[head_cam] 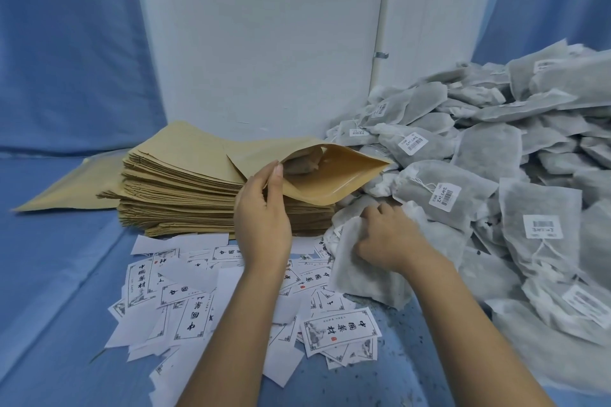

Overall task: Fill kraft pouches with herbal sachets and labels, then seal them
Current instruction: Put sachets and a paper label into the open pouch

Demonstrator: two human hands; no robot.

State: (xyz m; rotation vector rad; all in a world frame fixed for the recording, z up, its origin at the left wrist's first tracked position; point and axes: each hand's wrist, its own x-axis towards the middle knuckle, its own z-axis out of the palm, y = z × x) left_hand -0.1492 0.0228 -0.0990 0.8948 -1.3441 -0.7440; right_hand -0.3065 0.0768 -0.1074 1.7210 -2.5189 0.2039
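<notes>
Left hand (263, 211): pinches the upper lip of the kraft pouch (334, 175), thumb on the outside and fingers curled behind it. This lifts the lip so the mouth gapes toward the right.
Kraft pouch: rests on top of the pouch stack (178, 188), likely for support while loading. An inner sachet (302, 160) shows in the mouth.
Right hand (386, 235): fingers curled down onto a white sachet (357, 274) at the near edge of the sachet pile (515, 155), gripping it. Judged to be the next piece to load.
Layout: stack on the left, pile on the right, labels (195, 294) scattered in front on the blue-covered counter (59, 258). All supplies are near both hands.
Hidden: right fingertips are buried in the sachet fabric. The number of sachets in the pouch cannot be told. No label is visible inside.
Cut off: the pile runs out of view at the right edge.
Hard to read: barcode tags are blurred; the pouch's seal strip is not made out.
</notes>
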